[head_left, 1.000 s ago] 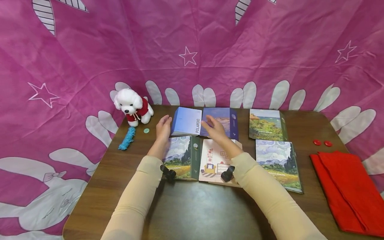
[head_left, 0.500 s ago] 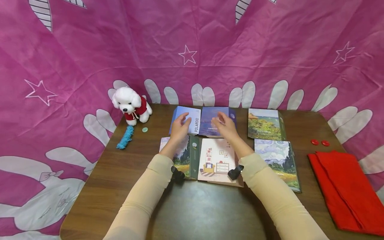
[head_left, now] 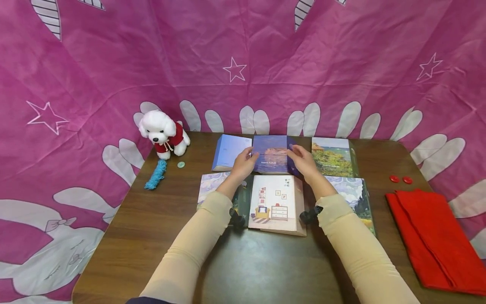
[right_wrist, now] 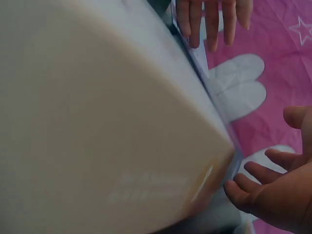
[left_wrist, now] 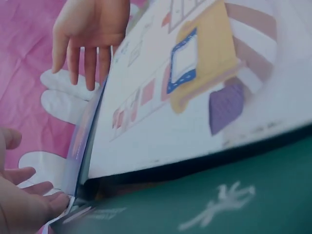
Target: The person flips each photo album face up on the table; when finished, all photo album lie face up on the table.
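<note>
A dark blue photo album [head_left: 271, 159] lies at the back middle of the table, between my two hands. My left hand [head_left: 244, 163] touches its left edge with relaxed fingers, seen low at the left in the left wrist view [left_wrist: 24, 204]. My right hand [head_left: 302, 160] is at its right edge, fingers loosely spread, seen low at the right in the right wrist view [right_wrist: 275, 195]. A cream album with a room drawing [head_left: 275, 202] lies just in front, between my forearms, and fills both wrist views [left_wrist: 195, 97].
A light blue Polaroid album [head_left: 227, 152] lies left of the dark one. A landscape album [head_left: 332, 157] and two swirly-sky albums [head_left: 210, 189] [head_left: 355, 196] lie around it. Plush dog [head_left: 163, 133], blue yarn [head_left: 155, 174] and green button [head_left: 181, 164] sit far left. Red buttons [head_left: 398, 179] and red cloth [head_left: 433, 232] are at right.
My left hand has moved right, from beside the Polaroid album to the dark blue album's left edge. My right hand has shifted from on top of that album to its right edge.
</note>
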`<state>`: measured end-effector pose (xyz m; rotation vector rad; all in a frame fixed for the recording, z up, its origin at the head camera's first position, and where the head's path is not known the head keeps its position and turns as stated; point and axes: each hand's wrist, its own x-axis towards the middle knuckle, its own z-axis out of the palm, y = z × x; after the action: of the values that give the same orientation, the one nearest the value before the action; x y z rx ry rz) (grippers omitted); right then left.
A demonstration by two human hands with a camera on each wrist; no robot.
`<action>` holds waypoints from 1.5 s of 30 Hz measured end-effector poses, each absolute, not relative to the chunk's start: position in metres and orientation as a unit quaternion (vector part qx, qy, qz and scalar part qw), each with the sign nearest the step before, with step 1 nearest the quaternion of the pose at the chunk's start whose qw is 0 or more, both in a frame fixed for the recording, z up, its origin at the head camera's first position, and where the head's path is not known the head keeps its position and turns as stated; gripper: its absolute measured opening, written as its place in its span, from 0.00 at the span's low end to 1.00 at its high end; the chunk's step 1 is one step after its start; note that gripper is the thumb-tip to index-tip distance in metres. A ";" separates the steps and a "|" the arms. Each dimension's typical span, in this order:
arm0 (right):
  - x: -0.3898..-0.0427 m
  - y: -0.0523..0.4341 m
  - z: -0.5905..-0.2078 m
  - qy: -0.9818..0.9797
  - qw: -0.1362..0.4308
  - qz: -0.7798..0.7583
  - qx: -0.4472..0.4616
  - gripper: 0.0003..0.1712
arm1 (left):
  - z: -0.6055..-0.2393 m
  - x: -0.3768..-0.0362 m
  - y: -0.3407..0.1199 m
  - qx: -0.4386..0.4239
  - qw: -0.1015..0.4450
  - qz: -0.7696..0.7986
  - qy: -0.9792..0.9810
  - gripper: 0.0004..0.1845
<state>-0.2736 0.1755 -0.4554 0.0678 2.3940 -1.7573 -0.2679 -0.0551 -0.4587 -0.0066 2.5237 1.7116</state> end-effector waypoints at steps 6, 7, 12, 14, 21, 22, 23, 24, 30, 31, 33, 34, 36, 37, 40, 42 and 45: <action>-0.273 0.185 -0.465 0.780 0.104 -0.614 0.065 0.39 | -0.460 -0.267 -0.044 0.008 0.062 0.536 0.842 0.33; -0.272 0.186 -0.466 0.774 0.107 -0.621 0.071 0.39 | -0.461 -0.267 -0.043 0.007 0.064 0.541 0.839 0.33; -0.271 0.190 -0.468 0.755 0.101 -0.642 0.088 0.39 | -0.462 -0.267 -0.037 0.004 0.069 0.552 0.831 0.35; -0.271 0.192 -0.467 0.753 0.100 -0.644 0.093 0.39 | -0.462 -0.267 -0.035 0.000 0.070 0.550 0.832 0.35; -0.272 0.194 -0.467 0.729 0.103 -0.667 0.120 0.38 | -0.464 -0.265 -0.028 -0.006 0.093 0.555 0.827 0.36; -0.272 0.194 -0.467 0.723 0.101 -0.672 0.123 0.37 | -0.464 -0.265 -0.027 -0.001 0.097 0.559 0.823 0.35; -0.273 0.194 -0.467 0.716 0.098 -0.679 0.127 0.36 | -0.464 -0.265 -0.025 0.005 0.102 0.564 0.820 0.35; -0.273 0.193 -0.467 0.712 0.097 -0.683 0.130 0.35 | -0.463 -0.265 -0.024 0.010 0.108 0.569 0.815 0.35; -0.274 0.193 -0.467 0.719 0.066 -0.678 0.139 0.28 | -0.464 -0.266 -0.016 0.030 0.120 0.579 0.806 0.34; -0.274 0.193 -0.467 0.717 0.056 -0.680 0.142 0.27 | -0.464 -0.267 -0.015 0.032 0.118 0.576 0.809 0.34; -0.275 0.194 -0.467 0.699 0.035 -0.698 0.150 0.26 | -0.462 -0.268 -0.010 0.034 0.116 0.567 0.815 0.34; -0.276 0.193 -0.466 0.687 0.026 -0.710 0.155 0.26 | -0.460 -0.268 -0.007 0.035 0.118 0.564 0.817 0.34; -0.277 0.193 -0.462 0.658 0.015 -0.736 0.159 0.26 | -0.455 -0.267 0.000 0.036 0.125 0.561 0.818 0.34; -0.278 0.192 -0.459 0.644 0.012 -0.749 0.158 0.26 | -0.453 -0.267 0.004 0.038 0.126 0.558 0.819 0.35; -0.278 0.189 -0.446 0.631 -0.003 -0.764 0.136 0.26 | -0.447 -0.268 0.014 0.053 0.132 0.572 0.808 0.38; -0.277 0.186 -0.438 0.645 -0.013 -0.755 0.118 0.26 | -0.445 -0.269 0.020 0.061 0.134 0.585 0.798 0.40; -0.274 0.183 -0.428 0.678 -0.023 -0.728 0.099 0.26 | -0.445 -0.270 0.024 0.067 0.146 0.612 0.775 0.41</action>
<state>-0.2740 0.1834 -0.4283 0.3141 2.1605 -2.3218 -0.2698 0.0236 -0.4449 0.1934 2.2305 1.7612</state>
